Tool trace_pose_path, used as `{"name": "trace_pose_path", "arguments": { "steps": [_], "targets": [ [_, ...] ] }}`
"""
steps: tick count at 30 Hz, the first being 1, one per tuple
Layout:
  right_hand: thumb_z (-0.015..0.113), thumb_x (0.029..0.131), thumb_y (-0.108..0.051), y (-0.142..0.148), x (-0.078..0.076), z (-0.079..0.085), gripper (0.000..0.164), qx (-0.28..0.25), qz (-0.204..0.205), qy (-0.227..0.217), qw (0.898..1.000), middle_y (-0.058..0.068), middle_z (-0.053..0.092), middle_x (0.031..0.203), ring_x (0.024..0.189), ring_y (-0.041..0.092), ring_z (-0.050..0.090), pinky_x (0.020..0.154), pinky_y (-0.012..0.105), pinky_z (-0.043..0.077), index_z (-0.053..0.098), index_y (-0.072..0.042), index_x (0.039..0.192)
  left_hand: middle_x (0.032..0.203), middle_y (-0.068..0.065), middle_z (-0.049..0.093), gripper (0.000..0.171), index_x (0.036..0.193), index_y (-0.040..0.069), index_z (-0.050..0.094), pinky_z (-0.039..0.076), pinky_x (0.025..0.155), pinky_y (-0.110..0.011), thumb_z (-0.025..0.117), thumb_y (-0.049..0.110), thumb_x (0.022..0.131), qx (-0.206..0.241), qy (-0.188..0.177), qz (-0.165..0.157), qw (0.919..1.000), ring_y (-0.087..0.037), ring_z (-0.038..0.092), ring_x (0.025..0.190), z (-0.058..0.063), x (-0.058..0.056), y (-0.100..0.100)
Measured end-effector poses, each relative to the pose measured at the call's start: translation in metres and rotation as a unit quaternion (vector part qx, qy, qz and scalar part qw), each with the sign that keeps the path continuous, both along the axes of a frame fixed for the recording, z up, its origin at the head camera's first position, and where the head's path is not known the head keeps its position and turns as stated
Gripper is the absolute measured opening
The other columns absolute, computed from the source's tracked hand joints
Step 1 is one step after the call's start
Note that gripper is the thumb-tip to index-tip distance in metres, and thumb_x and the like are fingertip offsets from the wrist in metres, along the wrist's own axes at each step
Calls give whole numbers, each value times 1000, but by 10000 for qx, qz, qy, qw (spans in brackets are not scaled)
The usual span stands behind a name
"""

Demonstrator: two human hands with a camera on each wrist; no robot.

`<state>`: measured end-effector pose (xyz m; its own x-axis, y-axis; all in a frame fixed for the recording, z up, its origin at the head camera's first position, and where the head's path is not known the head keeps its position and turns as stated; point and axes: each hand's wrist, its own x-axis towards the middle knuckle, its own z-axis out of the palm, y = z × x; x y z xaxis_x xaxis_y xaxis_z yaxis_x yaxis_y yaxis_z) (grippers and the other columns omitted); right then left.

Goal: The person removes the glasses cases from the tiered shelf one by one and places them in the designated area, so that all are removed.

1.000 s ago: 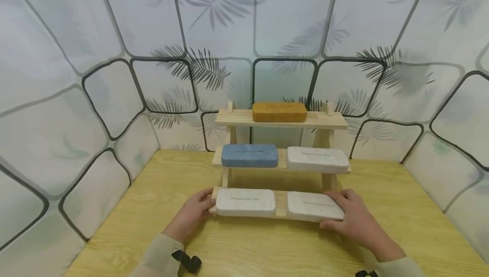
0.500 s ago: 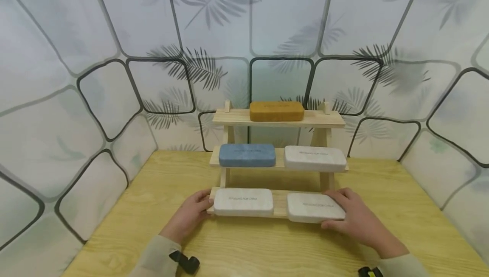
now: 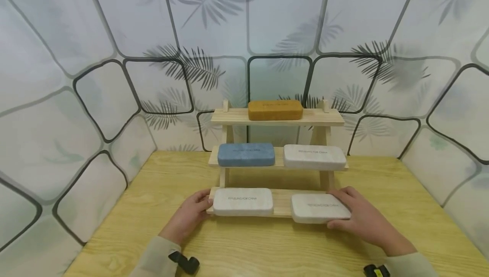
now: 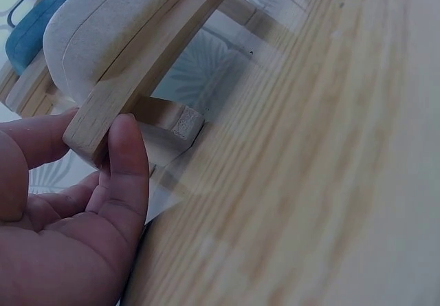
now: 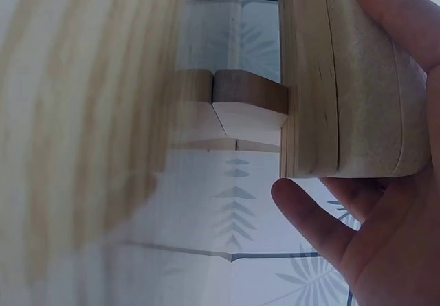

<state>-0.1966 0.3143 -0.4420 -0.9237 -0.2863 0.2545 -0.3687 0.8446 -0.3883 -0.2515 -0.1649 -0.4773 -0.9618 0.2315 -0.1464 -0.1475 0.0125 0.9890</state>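
Pinching the bottom shelf point(image 3: 282, 204) is the left hand point(image 3: 188, 215), while the right hand point(image 3: 361, 218) has its grip round a white case point(image 3: 315, 210)

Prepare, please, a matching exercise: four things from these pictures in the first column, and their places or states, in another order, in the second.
1. orange case
2. left hand
3. blue case
4. right hand

A. on the middle shelf
B. holds one end of a white case
C. on the top shelf
D. pinches the left end of the bottom shelf

Pairs: 1-C, 2-D, 3-A, 4-B.
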Motion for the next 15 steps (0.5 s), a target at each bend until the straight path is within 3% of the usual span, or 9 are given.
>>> {"name": "trace_pose_path", "arguments": {
  "steps": [15],
  "targets": [
    [84, 75, -58, 3, 5, 10, 82, -63, 87, -16, 9999, 5, 56, 122, 99, 18, 55, 81, 45, 49, 58, -14, 140, 136, -27, 52, 55, 151, -10, 33, 56, 90, -39, 54, 13, 105, 89, 69, -114, 9999, -27, 60, 113, -1, 0, -2]
  ]
}}
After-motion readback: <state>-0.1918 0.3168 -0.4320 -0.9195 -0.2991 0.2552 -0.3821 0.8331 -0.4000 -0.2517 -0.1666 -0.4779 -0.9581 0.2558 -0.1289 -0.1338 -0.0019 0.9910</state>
